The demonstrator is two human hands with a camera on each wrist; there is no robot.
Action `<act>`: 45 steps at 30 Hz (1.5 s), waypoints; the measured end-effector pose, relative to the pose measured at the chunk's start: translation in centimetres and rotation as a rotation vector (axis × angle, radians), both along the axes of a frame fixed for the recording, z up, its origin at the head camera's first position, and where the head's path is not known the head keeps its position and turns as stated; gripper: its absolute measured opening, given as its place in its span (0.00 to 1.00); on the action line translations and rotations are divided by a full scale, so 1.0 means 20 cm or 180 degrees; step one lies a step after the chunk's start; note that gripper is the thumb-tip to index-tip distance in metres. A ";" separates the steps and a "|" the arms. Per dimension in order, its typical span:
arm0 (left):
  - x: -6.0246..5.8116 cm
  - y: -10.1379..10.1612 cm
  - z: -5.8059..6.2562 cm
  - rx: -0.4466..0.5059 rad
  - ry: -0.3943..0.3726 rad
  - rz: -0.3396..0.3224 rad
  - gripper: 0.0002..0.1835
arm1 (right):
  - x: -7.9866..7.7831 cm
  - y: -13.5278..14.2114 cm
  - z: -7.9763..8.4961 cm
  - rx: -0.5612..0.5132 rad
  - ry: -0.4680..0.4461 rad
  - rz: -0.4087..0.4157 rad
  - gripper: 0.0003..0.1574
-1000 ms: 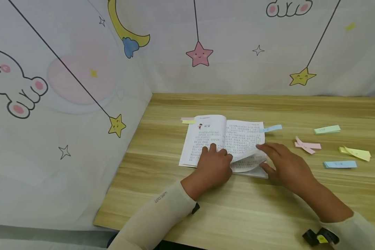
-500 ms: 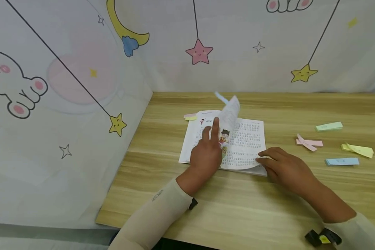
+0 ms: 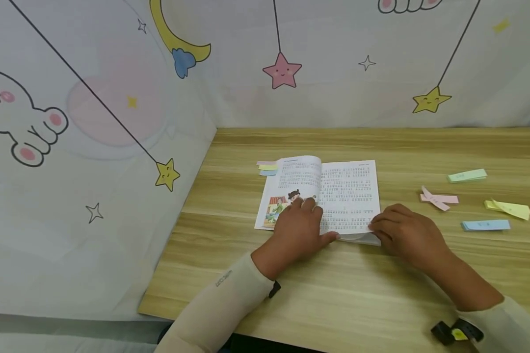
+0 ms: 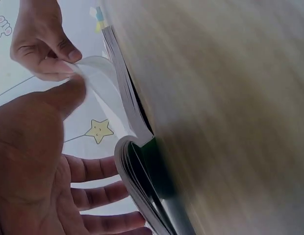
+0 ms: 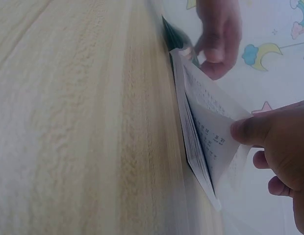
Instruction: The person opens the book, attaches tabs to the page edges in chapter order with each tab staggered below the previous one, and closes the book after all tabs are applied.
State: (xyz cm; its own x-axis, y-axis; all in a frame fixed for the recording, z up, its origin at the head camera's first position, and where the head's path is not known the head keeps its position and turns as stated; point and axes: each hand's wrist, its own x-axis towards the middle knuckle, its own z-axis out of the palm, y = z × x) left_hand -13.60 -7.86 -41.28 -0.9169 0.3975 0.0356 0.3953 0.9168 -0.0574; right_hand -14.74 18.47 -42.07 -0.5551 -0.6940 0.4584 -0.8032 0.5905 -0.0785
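Note:
An open book [image 3: 349,191] lies on the wooden table, its left page showing a coloured picture and its right page full of print. My left hand [image 3: 298,228] rests on the lower left page, fingers relaxed, with the thumb reaching past the spine along the bottom edge. Between thumb and fingers my right hand [image 3: 410,238] pinches the lower right corner of a page [image 5: 215,139], which lifts off the pages beneath in the right wrist view. Pink, yellow and blue sticky tabs [image 3: 268,173] stick out from the book's upper left edge.
To the right of the book lie pads of sticky tabs: green [image 3: 467,175], pink [image 3: 451,199], yellow [image 3: 516,211] and blue [image 3: 486,225]. Loose strips lie across the pink and yellow ones. A printed white cloth [image 3: 335,103] hangs behind and to the left of the table.
The leaf with the blue tab has turned over from right to left, and the left hand has come down flat on it. The right hand has stayed at the lower right corner.

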 end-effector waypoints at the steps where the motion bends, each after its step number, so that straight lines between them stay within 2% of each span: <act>1: 0.00 0.01 0.00 0.0008 -0.0046 0.0049 0.36 | 0.00 0.00 0.00 -0.0019 0.0016 -0.0003 0.15; 4: 0.00 0.02 -0.01 -0.0013 -0.0099 0.0098 0.35 | 0.01 -0.01 0.01 -0.0079 0.0036 0.0011 0.16; 7: -0.01 0.03 -0.01 -0.0078 -0.0043 0.0088 0.28 | 0.02 -0.01 0.00 -0.0165 0.0000 -0.0061 0.16; 10: -0.02 0.03 -0.01 -0.0086 0.0109 0.0114 0.21 | 0.03 0.00 0.00 -0.0250 -0.0007 -0.0227 0.27; 12: -0.03 0.03 -0.01 0.0010 0.0246 0.0219 0.21 | 0.03 0.00 0.00 -0.0268 -0.0020 -0.0306 0.33; 13: -0.04 0.02 -0.01 0.0096 0.0321 0.0304 0.23 | 0.03 0.01 0.00 -0.0229 -0.0007 -0.0285 0.33; 17: -0.06 0.00 -0.02 0.0472 0.0665 0.0743 0.43 | 0.03 0.01 -0.01 0.0005 -0.0109 -0.0102 0.20; 18: -0.06 -0.01 -0.02 0.0514 0.0720 0.0835 0.50 | 0.03 0.01 -0.01 0.0062 -0.0144 -0.0067 0.19; 20: -0.07 -0.03 -0.03 0.0468 0.0852 0.0881 0.56 | 0.03 0.01 -0.01 0.0164 -0.0192 -0.0065 0.19; 21: -0.07 -0.03 -0.02 0.0343 0.0850 0.0854 0.60 | 0.03 0.02 -0.02 0.0177 -0.0189 -0.0072 0.19; 22: -0.07 -0.04 -0.02 0.0203 0.0850 0.0738 0.57 | 0.03 0.02 -0.02 0.0186 -0.0184 -0.0079 0.18; 23: -0.06 -0.04 -0.01 0.0064 0.0805 0.0574 0.53 | 0.03 0.02 -0.02 0.0180 -0.0180 -0.0085 0.18; 25: -0.05 -0.05 0.00 -0.0130 0.0660 0.0118 0.38 | 0.03 0.02 -0.02 0.0152 -0.0160 -0.0095 0.17; 28: -0.03 -0.04 0.00 -0.0146 0.0288 -0.0437 0.15 | 0.03 0.02 -0.01 0.0067 -0.0135 -0.0112 0.16; 30: -0.01 -0.03 0.00 -0.0033 0.0091 -0.0516 0.12 | 0.02 0.02 -0.01 -0.0025 -0.0096 -0.0155 0.14; 32: -0.01 -0.02 -0.01 0.0005 0.0019 -0.0441 0.18 | 0.01 0.01 -0.01 -0.0131 -0.0039 -0.0188 0.10; 33: -0.01 -0.02 -0.01 0.0005 0.0016 -0.0385 0.22 | 0.01 0.01 -0.01 -0.0184 0.0001 -0.0198 0.12; 35: -0.02 -0.01 -0.02 0.0009 0.0017 -0.0273 0.28 | 0.01 0.01 -0.01 -0.0287 0.0052 -0.0218 0.20; 38: -0.03 0.00 -0.02 -0.0021 0.0074 -0.0140 0.25 | 0.02 0.00 -0.01 -0.0392 0.0056 -0.0273 0.32; 41: -0.05 0.01 -0.02 0.0039 0.0267 0.0033 0.24 | 0.02 0.00 -0.02 -0.0446 -0.0017 -0.0391 0.35; 45: -0.06 0.01 -0.02 0.0401 0.0611 0.0366 0.43 | 0.03 0.01 -0.03 -0.0295 -0.0134 -0.0401 0.35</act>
